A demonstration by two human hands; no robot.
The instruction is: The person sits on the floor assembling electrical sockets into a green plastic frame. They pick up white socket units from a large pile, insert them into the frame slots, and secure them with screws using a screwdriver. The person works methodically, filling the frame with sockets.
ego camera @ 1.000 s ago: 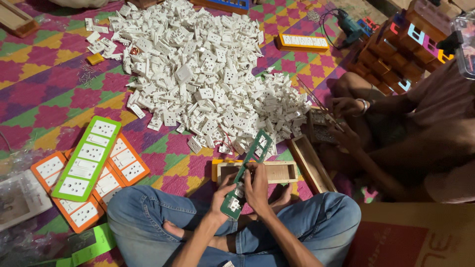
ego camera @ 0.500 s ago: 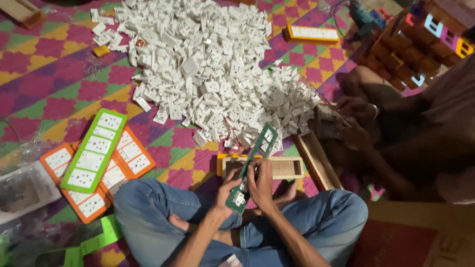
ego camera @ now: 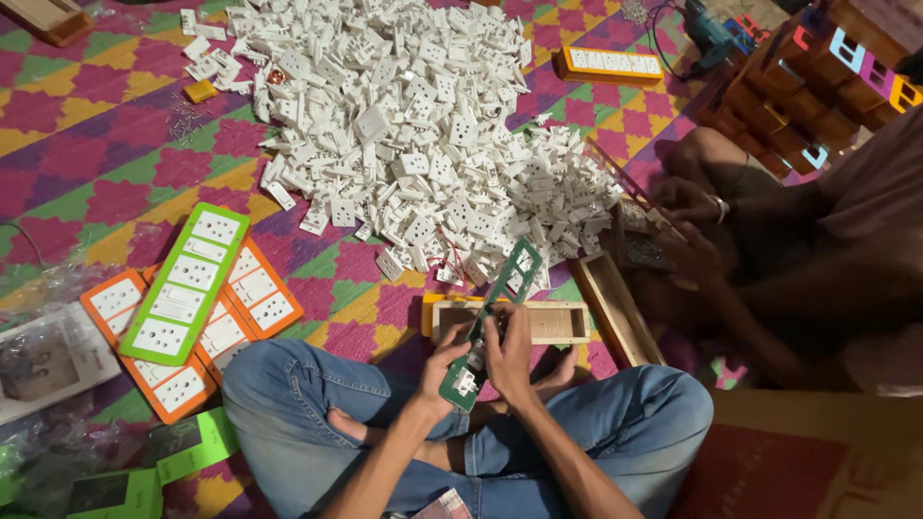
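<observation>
I sit cross-legged in blue jeans and hold a long dark-green switch-board frame [ego camera: 512,281] over my lap, tilted up to the right. My left hand [ego camera: 444,360] grips its lower part, where a white socket module [ego camera: 466,382] sits in the frame. My right hand [ego camera: 511,353] clasps the frame's middle from the right side. Just beyond my hands lies an open wooden box [ego camera: 558,322] on a yellow plate. A big heap of loose white socket and switch modules [ego camera: 404,125] covers the mat ahead.
Left of my knee lie finished panels, one green [ego camera: 186,284] over orange ones [ego camera: 260,293]. Another person [ego camera: 769,250] sits at right, hands on a wooden box [ego camera: 615,308]. Stacked boxes [ego camera: 817,86], a drill [ego camera: 707,29], an orange panel [ego camera: 611,64] and plastic bags [ego camera: 48,360] surround us.
My view has shifted slightly, so the heap and panels sit a little lower and to the right. My hands have slid a bit along the green frame; it stays in my grip.
</observation>
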